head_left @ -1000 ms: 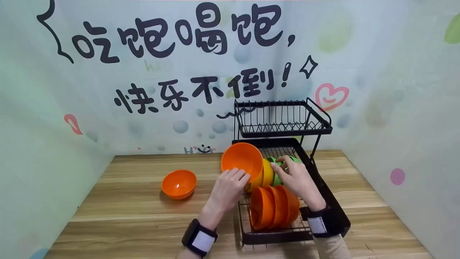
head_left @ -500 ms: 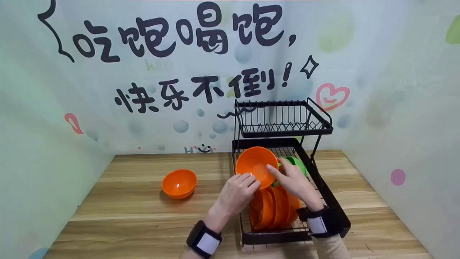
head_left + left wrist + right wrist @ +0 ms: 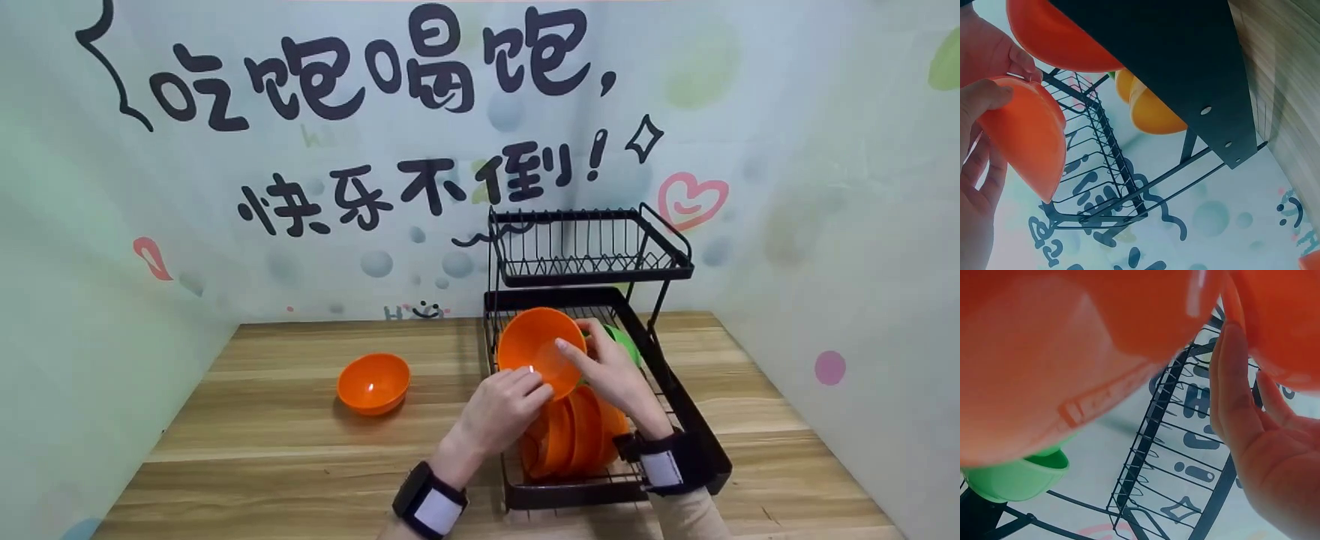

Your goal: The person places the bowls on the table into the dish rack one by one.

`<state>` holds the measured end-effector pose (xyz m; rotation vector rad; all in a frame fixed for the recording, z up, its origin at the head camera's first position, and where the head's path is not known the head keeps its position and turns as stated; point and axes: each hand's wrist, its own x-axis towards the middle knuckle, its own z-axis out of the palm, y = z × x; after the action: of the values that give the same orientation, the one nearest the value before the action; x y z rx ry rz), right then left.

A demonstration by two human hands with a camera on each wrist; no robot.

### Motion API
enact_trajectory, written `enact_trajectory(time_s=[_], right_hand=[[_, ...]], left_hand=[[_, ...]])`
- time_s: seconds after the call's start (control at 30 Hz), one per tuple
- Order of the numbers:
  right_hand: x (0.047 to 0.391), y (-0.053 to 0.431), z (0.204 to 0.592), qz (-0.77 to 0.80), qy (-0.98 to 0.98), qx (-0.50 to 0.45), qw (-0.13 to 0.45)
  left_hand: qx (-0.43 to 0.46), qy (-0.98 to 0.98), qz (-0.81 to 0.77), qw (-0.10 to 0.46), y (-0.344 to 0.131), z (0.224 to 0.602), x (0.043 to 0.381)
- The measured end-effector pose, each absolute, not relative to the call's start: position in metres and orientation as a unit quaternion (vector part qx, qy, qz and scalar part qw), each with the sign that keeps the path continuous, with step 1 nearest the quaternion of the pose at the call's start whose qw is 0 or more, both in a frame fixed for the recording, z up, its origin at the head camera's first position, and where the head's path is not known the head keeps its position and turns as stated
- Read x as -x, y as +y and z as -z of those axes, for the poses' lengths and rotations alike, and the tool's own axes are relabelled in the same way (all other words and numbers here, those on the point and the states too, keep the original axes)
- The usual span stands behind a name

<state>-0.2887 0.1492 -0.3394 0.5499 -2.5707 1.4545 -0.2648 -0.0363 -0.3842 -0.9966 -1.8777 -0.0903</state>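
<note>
An orange bowl is tilted over the lower tier of the black dish rack, its inside facing me. My left hand pinches its near rim. My right hand grips its right side, thumb inside and fingers behind. In the left wrist view the held bowl shows from the side, with the left thumb on its rim. Several orange bowls stand on edge in a row just below the hands. Yellow bowls appear in the left wrist view but are hidden from the head view.
Part of a green bowl shows behind the right hand. Another orange bowl sits on the wooden table to the left. The rack's upper tier rises at the back, near the printed wall.
The held bowl and left hand have moved right, over the rack, covering the yellow bowls. The right hand, earlier beside the green bowls, now grips the held bowl's right side.
</note>
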Motion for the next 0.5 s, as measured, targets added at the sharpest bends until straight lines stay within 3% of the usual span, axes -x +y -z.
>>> enact_trajectory(time_s=[0.23,0.5], right_hand=[[0.289,0.153,0.337,-0.475,-0.86,-0.16,0.099],[0.289,0.163,0.334,-0.462,-0.867,-0.148,0.117]], left_hand=[[0.402,-0.786,0.03,0.468,-0.037,0.384,0.263],[0.359,-0.845,0.037,0.395,-0.042,0.386,0.265]])
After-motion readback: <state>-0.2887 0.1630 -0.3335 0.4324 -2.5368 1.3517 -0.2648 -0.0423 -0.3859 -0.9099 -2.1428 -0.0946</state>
